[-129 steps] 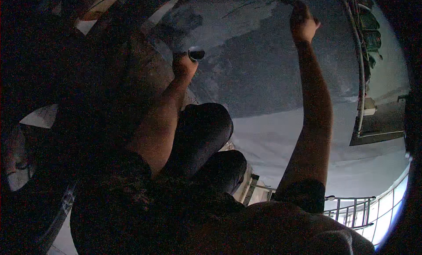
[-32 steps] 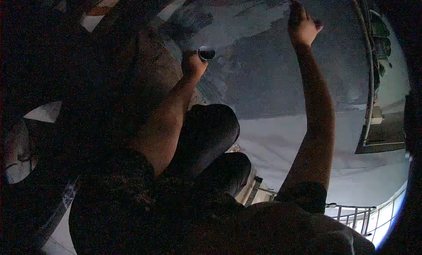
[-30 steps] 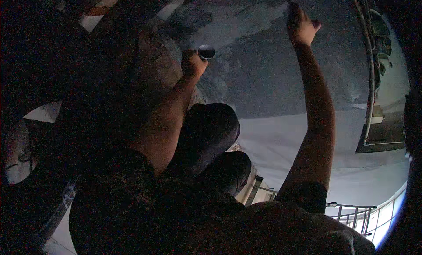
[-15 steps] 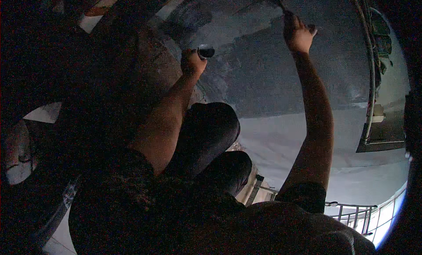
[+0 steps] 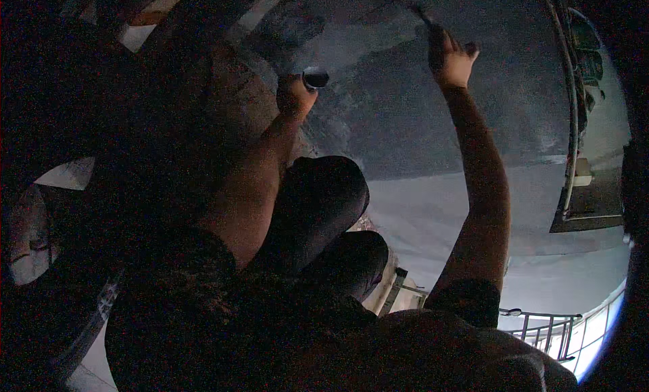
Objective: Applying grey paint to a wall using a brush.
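My left hand [image 5: 295,99] is closed around a small round cup [image 5: 315,78] with a pale rim and a dark inside. My right hand [image 5: 454,61] is raised higher and farther right, its fingers closed on a slim dark brush [image 5: 420,15]. The brush points up and left toward the wall [image 5: 473,135]. Its tip blends into the dark surface, so I cannot tell whether it touches. The wall's upper part is dark grey and patchy; below a ragged edge it is pale.
A framed opening [image 5: 570,176] with a pale rail and green items beyond lies at right. Metal railings [image 5: 547,331] stand at lower right, beside bright light. My bent knees [image 5: 331,189] are close below the cup. The left side is very dark.
My right hand has moved slightly left, carrying the brush with it. The left hand and cup have barely shifted.
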